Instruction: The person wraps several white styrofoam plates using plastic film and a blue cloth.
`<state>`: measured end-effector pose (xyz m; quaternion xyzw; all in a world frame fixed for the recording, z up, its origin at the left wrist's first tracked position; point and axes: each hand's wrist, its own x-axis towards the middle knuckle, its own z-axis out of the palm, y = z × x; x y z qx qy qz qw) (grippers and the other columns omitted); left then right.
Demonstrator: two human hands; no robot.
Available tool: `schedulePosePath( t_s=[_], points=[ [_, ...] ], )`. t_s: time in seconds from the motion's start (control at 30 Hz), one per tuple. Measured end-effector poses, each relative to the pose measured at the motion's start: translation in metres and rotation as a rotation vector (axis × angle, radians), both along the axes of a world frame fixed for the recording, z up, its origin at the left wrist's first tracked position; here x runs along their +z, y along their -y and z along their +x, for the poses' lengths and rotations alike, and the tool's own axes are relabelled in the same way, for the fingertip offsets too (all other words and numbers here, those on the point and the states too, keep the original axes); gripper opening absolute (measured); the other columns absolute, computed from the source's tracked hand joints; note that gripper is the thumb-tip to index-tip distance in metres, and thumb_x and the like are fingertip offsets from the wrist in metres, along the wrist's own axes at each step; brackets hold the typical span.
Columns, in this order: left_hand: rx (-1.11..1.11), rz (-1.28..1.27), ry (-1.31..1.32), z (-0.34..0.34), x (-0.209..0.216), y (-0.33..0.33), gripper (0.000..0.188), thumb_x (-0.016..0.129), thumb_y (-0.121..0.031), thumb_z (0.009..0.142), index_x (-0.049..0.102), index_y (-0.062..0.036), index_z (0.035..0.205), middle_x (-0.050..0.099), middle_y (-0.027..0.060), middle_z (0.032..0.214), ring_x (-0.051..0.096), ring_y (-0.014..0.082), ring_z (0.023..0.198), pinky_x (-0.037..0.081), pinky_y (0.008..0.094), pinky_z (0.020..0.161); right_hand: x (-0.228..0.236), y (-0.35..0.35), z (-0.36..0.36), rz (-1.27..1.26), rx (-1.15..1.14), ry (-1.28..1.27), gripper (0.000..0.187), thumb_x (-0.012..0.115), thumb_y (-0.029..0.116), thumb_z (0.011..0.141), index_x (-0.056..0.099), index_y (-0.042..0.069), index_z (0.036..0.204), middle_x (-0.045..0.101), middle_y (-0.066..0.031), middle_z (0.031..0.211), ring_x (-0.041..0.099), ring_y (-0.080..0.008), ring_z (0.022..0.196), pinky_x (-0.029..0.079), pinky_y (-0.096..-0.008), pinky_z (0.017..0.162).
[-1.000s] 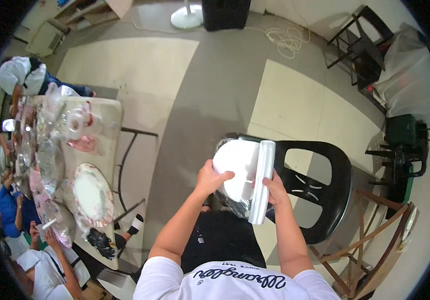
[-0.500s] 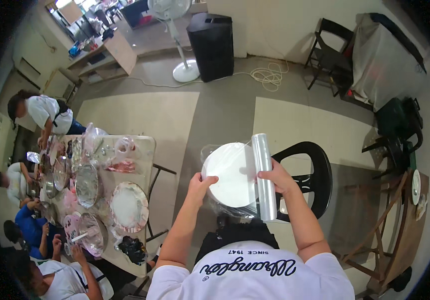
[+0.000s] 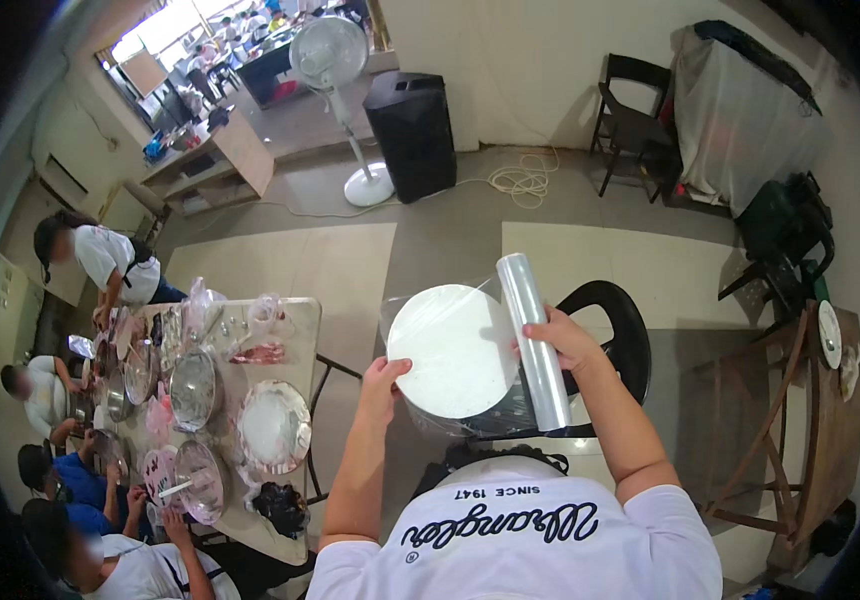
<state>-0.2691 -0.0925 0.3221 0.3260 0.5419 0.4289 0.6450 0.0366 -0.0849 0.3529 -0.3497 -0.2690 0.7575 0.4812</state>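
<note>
A white round board (image 3: 455, 352), like a cake board, is held in front of me at waist height. My left hand (image 3: 383, 383) grips its left edge, with the thumb on top and the other fingers beneath. My right hand (image 3: 562, 340) is closed around a roll of clear plastic wrap (image 3: 532, 345), which leans along the board's right side, its top end tilted left. A loose sheet of clear film (image 3: 428, 422) runs from the roll and shows past the board's left and lower edges.
A black plastic chair (image 3: 630, 345) stands just beyond my right hand. On the left, a folding table (image 3: 295, 315) carries metal bowls, a round white tray (image 3: 275, 428) and a black bag (image 3: 282, 508); several people work around it. A wooden table (image 3: 840, 440) is at right.
The roll has tilted, its top leaning further left. More film shows beyond the board's upper left edge. My view has shifted, so the room sits lower in the picture.
</note>
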Motion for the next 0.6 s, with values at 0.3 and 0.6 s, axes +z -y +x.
schedulePosePath(
  t_s=[0.3,0.6],
  points=[
    [-0.02,0.013,0.178,-0.011,0.008,0.004,0.05,0.063,-0.024,0.072,0.05,0.0049,0.11,0.06,0.0115,0.1,0.058,0.0193,0.089,0.046,0.0305,0.076,0.007,-0.003,0.023,-0.044,0.103,-0.187,0.052,0.059,0.008,0.069,0.041,-0.01,0.115,0.058,-0.0209,0.093,0.06,-0.027,0.08,0.053,-0.0378,0.072],
    [-0.042,-0.017,0.335,-0.017,0.009,0.01,0.062,0.061,-0.026,0.072,0.043,0.0052,0.123,0.056,0.0163,0.114,0.056,0.027,0.104,0.046,0.0375,0.089,0.01,0.005,0.021,0.038,0.117,0.061,0.053,0.068,0.019,0.075,0.041,-0.006,0.114,0.057,-0.0197,0.095,0.06,-0.024,0.081,0.054,-0.037,0.069]
  ],
)
